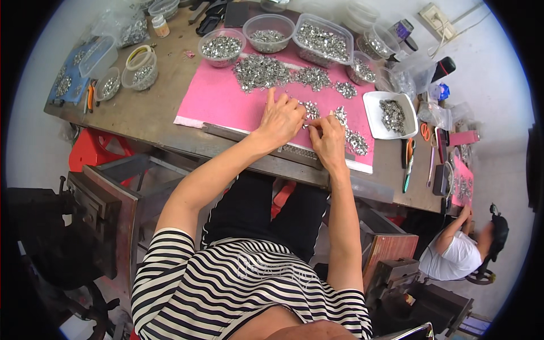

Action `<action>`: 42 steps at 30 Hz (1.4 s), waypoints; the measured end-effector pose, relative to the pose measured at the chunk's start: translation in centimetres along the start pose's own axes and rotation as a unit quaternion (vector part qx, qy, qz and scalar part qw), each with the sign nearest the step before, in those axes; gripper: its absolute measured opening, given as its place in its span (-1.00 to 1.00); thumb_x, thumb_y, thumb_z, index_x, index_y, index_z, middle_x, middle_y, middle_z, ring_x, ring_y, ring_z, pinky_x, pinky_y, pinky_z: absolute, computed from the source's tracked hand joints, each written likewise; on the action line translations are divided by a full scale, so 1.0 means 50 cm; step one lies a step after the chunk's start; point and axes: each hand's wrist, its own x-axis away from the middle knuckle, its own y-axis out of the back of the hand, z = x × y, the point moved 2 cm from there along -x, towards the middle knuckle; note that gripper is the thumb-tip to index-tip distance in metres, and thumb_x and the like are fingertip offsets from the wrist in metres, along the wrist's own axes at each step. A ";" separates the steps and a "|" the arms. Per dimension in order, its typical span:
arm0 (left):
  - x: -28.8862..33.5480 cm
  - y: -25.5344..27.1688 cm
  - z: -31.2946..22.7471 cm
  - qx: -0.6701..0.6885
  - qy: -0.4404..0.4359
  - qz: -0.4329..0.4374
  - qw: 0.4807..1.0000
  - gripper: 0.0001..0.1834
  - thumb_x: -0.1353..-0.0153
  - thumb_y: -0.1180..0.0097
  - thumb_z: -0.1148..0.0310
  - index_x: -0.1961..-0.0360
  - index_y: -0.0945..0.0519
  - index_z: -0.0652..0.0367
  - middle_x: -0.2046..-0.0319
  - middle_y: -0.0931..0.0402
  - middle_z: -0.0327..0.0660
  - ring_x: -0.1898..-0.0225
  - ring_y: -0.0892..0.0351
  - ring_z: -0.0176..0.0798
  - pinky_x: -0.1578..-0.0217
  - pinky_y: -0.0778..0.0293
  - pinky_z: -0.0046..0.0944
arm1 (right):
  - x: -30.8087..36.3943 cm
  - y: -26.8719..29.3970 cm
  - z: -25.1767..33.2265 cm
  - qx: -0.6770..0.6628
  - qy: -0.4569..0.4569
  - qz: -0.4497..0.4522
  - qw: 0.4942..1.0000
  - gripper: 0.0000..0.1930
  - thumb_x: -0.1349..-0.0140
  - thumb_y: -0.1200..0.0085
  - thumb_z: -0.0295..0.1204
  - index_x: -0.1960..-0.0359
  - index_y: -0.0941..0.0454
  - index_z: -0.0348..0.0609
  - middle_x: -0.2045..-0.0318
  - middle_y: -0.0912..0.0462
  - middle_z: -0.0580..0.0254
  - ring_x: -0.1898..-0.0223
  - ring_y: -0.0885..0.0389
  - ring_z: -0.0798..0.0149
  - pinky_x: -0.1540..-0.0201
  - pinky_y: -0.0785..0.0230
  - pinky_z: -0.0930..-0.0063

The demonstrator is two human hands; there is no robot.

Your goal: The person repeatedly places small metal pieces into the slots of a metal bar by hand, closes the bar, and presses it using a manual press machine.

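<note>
My left hand (281,118) is over the pink cloth (212,93), its outer finger raised, thumb and forefinger drawn together toward my right hand. Close beside it my right hand (328,139) is closed in a pinch. Whatever tiny thing lies between the fingertips is too small to make out. Just beyond the hands lie a small heap of shiny metal pieces (309,110) and another scattered heap (356,143) by the right hand. A larger pile (260,72) spreads farther back. Below my hands a toothed metal strip (300,153) runs along the bench's front edge.
Clear tubs of metal pieces, one rectangular tub (323,41) among them, line the back. A white tray (391,116) stands right, near orange-handled pliers (408,153). A red stool (96,148) is at left below the bench (153,116). Another person (453,255) sits at far right.
</note>
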 end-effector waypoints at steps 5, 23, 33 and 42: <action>0.002 0.005 0.000 0.008 0.001 -0.010 1.000 -0.89 -0.15 -0.31 0.28 0.36 -0.73 0.05 0.33 -0.57 -0.24 0.13 -0.52 -0.10 -0.28 -0.09 0.28 | 0.028 0.036 0.035 0.024 0.020 -0.003 1.000 -0.91 -0.13 -0.25 -0.53 0.35 -0.59 -0.17 0.37 -0.58 0.18 0.23 -0.57 0.09 0.08 -0.30 0.18; 0.071 0.075 -0.036 0.142 -0.004 -0.021 0.990 -0.90 -0.15 -0.29 0.32 0.33 -0.66 0.07 0.35 -0.53 -0.26 0.12 -0.51 -0.13 -0.29 -0.11 0.30 | 0.081 0.038 0.065 -0.106 -0.030 -0.013 0.994 -0.79 -0.14 -0.29 -0.58 0.17 -0.63 -0.19 0.32 -0.64 0.17 0.20 -0.58 0.08 0.07 -0.36 0.24; 0.111 0.042 -0.077 0.127 -0.038 -0.022 0.991 -0.84 -0.13 -0.34 0.32 0.28 -0.64 0.05 0.33 -0.53 -0.27 0.12 -0.50 -0.14 -0.30 -0.15 0.24 | 0.031 0.008 -0.004 0.007 -0.026 0.012 1.000 -0.90 -0.16 -0.28 -0.48 0.31 -0.64 -0.17 0.38 -0.58 0.17 0.22 -0.55 0.06 0.12 -0.28 0.18; 0.090 0.060 -0.039 0.126 0.008 -0.031 0.991 -0.85 -0.21 -0.25 0.35 0.18 -0.68 0.03 0.28 -0.60 -0.26 0.08 -0.54 -0.14 -0.29 -0.12 0.27 | 0.089 0.070 0.064 -0.045 0.020 0.024 0.999 -0.86 -0.11 -0.32 -0.54 0.32 -0.60 -0.18 0.34 -0.58 0.21 0.23 -0.53 0.09 0.07 -0.26 0.22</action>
